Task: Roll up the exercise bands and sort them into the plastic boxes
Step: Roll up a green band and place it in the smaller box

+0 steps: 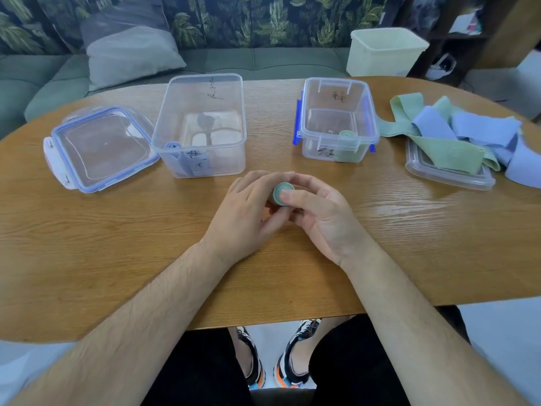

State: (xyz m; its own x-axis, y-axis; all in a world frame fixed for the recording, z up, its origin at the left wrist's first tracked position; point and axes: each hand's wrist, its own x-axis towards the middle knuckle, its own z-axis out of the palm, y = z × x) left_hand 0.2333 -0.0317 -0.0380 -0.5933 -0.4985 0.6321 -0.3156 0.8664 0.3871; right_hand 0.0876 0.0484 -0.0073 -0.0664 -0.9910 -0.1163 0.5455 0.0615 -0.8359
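Bench (117, 259): wide oval wood top. Its near edge passes under my forearms, and there's bare wood all round my hands.

Two clear boxes stand open ahead, well apart from each other. The left box (228, 153) has a blue roll (172, 146) in its near corner. The right box (310, 142) has a green roll (347, 133) against its near wall. A spare lid (99, 148) lies flat at far left.

Loose bands (456, 136), green and blue, are heaped on another lid (439, 174) at far right, clear of my path.

Green rolled band (282, 190): in front of the gap between the boxes, low over the bench, in both hands. The left hand (243, 212) is curled round its body. The right hand (325, 218) wraps the other side, thumb pressed on the end face.

Handling guess:
- It's light, soft and springy, so it will likely unwind if the tail gets free.
- Grip round the barrel with a finger on the tail. Squeezing the ends probably telescopes it.

Route: green goes right, I'd say. The path is open, but the roll has to clear the near wall and the blue side clips.
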